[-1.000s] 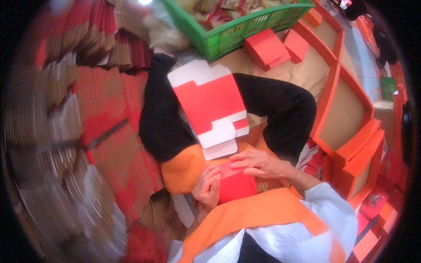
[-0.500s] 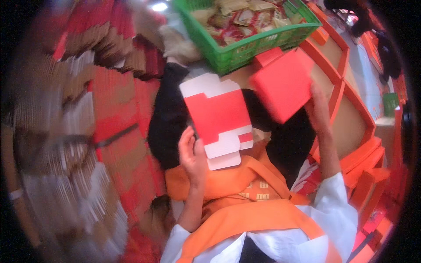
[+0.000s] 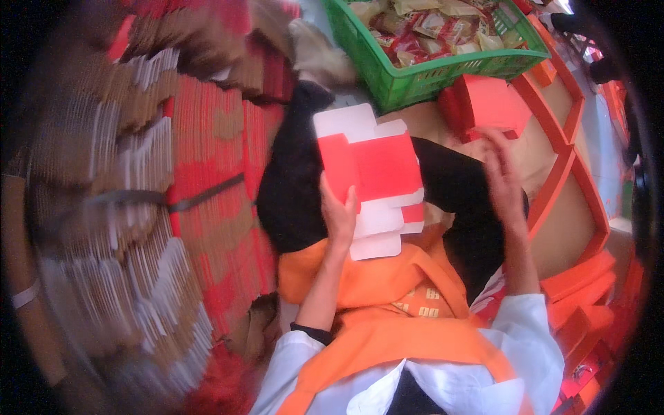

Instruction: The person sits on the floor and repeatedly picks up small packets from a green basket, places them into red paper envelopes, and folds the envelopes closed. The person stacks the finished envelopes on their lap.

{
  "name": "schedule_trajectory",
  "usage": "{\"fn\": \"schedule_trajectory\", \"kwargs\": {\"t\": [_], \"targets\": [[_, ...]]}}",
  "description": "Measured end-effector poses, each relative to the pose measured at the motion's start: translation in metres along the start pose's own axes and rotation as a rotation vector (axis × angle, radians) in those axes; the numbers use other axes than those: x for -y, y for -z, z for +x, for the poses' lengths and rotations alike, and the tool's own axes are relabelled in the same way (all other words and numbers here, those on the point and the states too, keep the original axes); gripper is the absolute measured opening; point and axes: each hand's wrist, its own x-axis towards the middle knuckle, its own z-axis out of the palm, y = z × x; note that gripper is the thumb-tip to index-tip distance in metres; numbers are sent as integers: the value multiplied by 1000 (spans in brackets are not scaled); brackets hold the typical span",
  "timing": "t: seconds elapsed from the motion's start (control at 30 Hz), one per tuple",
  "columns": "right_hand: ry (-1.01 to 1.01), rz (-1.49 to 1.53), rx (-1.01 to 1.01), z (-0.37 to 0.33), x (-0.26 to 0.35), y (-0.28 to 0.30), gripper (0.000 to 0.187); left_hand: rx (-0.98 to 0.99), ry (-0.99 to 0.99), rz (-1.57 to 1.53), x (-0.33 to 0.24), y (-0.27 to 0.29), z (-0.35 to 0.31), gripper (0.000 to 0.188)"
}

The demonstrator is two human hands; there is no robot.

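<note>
My left hand (image 3: 339, 211) is closed on the left edge of a flat, unfolded red carton blank (image 3: 377, 166) with white end flaps, which lies above my lap. My right hand (image 3: 501, 173) holds nothing; its fingers are stretched out, a little blurred by motion. Just beyond its fingertips rests a folded red box (image 3: 492, 104), apart from the hand. The box sits on a brown surface beside the near right corner of a green plastic crate (image 3: 387, 90).
Wrapped packets (image 3: 443, 28) fill the crate. Bundled stacks of red and brown carton blanks (image 3: 207, 152) crowd the left, one bound by a dark strap (image 3: 207, 200). Orange shallow trays (image 3: 567, 194) stand on the right. An orange apron (image 3: 408, 346) covers my lap.
My right hand has let go of the red box, which now rests beside the crate. My left hand has taken hold of the carton blank's edge. The whole view has shifted slightly.
</note>
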Motion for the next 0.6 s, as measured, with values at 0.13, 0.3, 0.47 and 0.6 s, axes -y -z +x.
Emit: {"fn": "schedule_trajectory", "kwargs": {"t": [0.13,0.3,0.47,0.6], "targets": [[-306,511,379,-51,17,-73,31,-93,-21,-44,-3,0,0,35],[-852,1226,336,-91,16,-133,44,-169,-105,-130,-45,19,-12,15],[-1059,1462,245,-79,15,-126,44,-198,-167,-78,-46,28,-21,10],[-1117,1606,188,-79,7,-118,38,-74,81,-562,-66,32,-31,4]]}}
